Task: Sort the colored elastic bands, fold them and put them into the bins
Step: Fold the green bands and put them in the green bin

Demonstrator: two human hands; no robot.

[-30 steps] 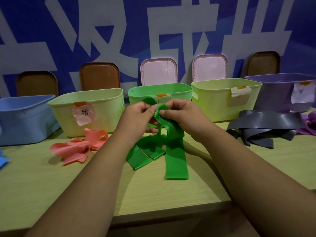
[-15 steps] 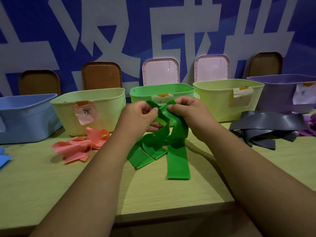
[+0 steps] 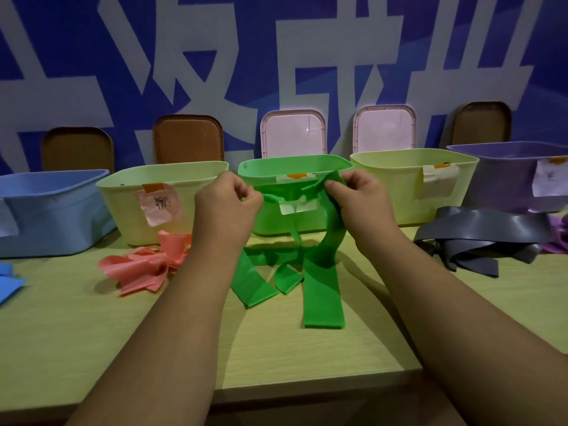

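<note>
Green elastic bands (image 3: pixel 322 290) lie in a loose tangle on the bench (image 3: pixel 276 348) just in front of the green bin (image 3: pixel 270 167), with their free ends trailing toward the bench's near edge. One strip rises from the tangle and is drawn across the front of the green bin between the two hands. The left hand (image 3: pixel 227 207) pinches one end in curled fingers and the right hand (image 3: pixel 359 201) pinches the other the same way, the hands apart on either side of the green bin's paper label (image 3: pixel 298 207). Left of the green bin a heap of pink bands (image 3: pixel 138 269) rests on the bench, with a blue band (image 3: pixel 9 284) further left. To its right grey bands (image 3: pixel 491 226) lie piled, with a purple band (image 3: pixel 562 235) beyond them. In line with the green bin stand a pale yellow bin (image 3: pixel 123 192) and a blue bin (image 3: pixel 46 210) to its left. To its right stand a second pale yellow bin (image 3: pixel 399 179) and a purple bin (image 3: pixel 498 179). What the bins hold is hidden from this angle. Behind the green bin, pink lids (image 3: pixel 293 133) and brown lids (image 3: pixel 187 139) lean on a blue wall (image 3: pixel 92 72) with large white characters.
</note>
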